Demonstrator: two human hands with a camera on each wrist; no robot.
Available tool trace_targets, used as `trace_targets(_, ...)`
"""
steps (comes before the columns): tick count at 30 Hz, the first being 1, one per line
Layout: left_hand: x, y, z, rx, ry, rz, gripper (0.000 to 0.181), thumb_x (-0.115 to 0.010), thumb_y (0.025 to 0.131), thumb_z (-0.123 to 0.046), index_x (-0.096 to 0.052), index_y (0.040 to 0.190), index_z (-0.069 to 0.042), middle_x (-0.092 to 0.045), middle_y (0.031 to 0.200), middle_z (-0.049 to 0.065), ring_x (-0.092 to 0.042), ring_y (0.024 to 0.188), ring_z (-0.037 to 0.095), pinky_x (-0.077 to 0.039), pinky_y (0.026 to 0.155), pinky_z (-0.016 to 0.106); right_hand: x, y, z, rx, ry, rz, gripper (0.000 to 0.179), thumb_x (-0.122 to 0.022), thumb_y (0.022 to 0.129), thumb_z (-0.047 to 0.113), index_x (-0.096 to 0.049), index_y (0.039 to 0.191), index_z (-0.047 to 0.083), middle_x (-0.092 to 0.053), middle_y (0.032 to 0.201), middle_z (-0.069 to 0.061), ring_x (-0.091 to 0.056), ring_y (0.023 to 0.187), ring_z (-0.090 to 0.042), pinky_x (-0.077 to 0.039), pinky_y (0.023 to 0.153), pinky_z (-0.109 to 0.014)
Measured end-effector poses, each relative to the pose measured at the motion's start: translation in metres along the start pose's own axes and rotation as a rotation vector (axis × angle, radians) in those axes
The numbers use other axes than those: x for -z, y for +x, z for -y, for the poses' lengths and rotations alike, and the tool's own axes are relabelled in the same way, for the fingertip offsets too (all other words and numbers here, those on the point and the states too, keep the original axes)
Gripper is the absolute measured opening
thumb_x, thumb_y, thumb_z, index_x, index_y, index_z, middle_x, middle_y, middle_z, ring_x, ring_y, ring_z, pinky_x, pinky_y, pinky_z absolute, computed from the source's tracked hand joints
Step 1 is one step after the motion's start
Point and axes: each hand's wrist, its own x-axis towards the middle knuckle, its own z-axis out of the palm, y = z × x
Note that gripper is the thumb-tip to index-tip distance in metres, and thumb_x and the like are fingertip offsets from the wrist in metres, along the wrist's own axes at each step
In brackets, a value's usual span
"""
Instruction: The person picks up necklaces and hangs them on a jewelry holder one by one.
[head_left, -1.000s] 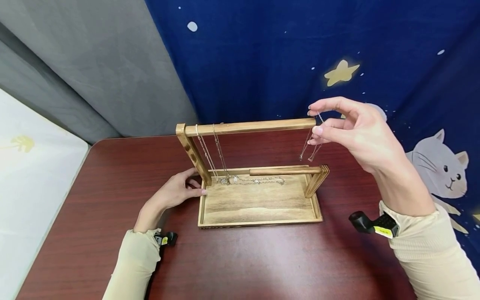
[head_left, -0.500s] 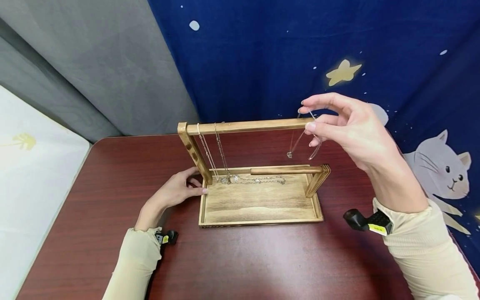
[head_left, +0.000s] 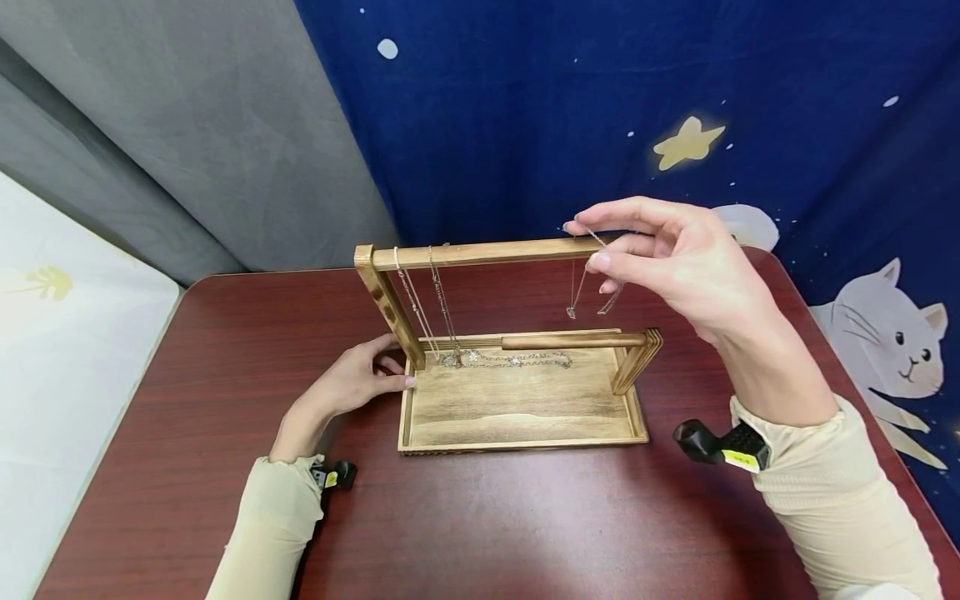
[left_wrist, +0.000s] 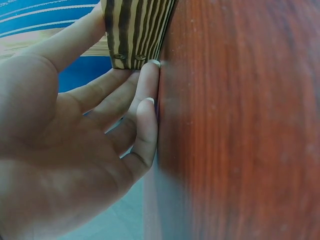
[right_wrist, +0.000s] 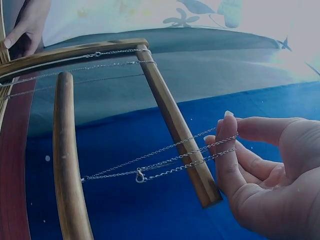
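A wooden necklace stand has an upper bar [head_left: 487, 252], a shorter lower bar [head_left: 570, 341] and a tray base [head_left: 525, 447]. My right hand [head_left: 675, 267] pinches a thin silver necklace [right_wrist: 140, 176] between thumb and fingers. Its strands pass on both sides of the upper bar near the free right end; a small pendant [head_left: 572, 313] dangles below. Two necklaces hang near the left post, one a pale chain [head_left: 411, 300], the other a darker chain [head_left: 442, 304]. My left hand [head_left: 348, 383] grips the tray's left end, thumb at the rim, fingers against the striped end [left_wrist: 135, 35].
A silver chain [head_left: 540, 363] lies along the back of the tray, under the lower bar. The stand sits on a reddish-brown table [head_left: 480, 525]. Behind it hang a grey curtain [head_left: 187, 125] and a blue curtain [head_left: 510, 125].
My right hand has moved left with the necklace, from beyond the upper bar's free end to over it, with the strands now around the bar. The left hand stays at the tray.
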Motion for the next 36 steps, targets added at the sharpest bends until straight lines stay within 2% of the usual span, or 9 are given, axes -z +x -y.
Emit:
trace_targets(11, -0.002, -0.002, 0.0, -0.011, 0.001, -0.001, 0.074, -0.078, 0.088, -0.028, -0.043, 0.146, 0.002, -0.071, 0.102, 0.01, -0.066, 0.092, 0.019, -0.05, 0.078, 0.035, -0.014, 0.004, -0.001, -0.008, -0.016, 0.017, 0.033, -0.075, 0.085, -0.003, -0.068, 0.118, -0.001, -0.068, 0.116, -0.015, -0.069, 0.079, -0.021, -0.055, 0.07, -0.026)
trace_targets(19, -0.001, -0.001, 0.001, -0.008, -0.017, 0.001, 0.075, -0.078, 0.088, -0.028, -0.043, 0.146, 0.002, -0.07, 0.101, 0.01, -0.065, 0.09, 0.019, -0.05, 0.078, 0.033, -0.023, 0.008, 0.002, -0.014, -0.065, 0.019, 0.033, -0.076, 0.084, -0.002, -0.069, 0.116, 0.002, -0.065, 0.114, -0.016, -0.069, 0.078, -0.023, -0.054, 0.071, -0.027)
trace_targets(27, -0.001, -0.001, 0.001, -0.005, -0.013, -0.002, 0.075, -0.078, 0.088, -0.025, -0.042, 0.146, 0.003, -0.07, 0.1, 0.01, -0.065, 0.089, 0.019, -0.05, 0.078, 0.033, -0.035, 0.013, 0.005, -0.035, -0.079, 0.039, 0.031, -0.076, 0.084, -0.001, -0.067, 0.114, 0.0, -0.066, 0.112, -0.014, -0.07, 0.08, -0.023, -0.055, 0.072, -0.03)
trace_targets(36, -0.001, -0.001, -0.001, -0.008, -0.007, 0.0, 0.072, -0.078, 0.088, -0.026, -0.044, 0.144, 0.003, -0.07, 0.104, 0.011, -0.065, 0.092, 0.019, -0.05, 0.078, 0.032, -0.047, 0.019, 0.003, -0.038, -0.057, 0.069, 0.029, -0.075, 0.084, -0.005, -0.063, 0.11, -0.004, -0.065, 0.102, -0.019, -0.069, 0.083, -0.026, -0.057, 0.074, -0.034)
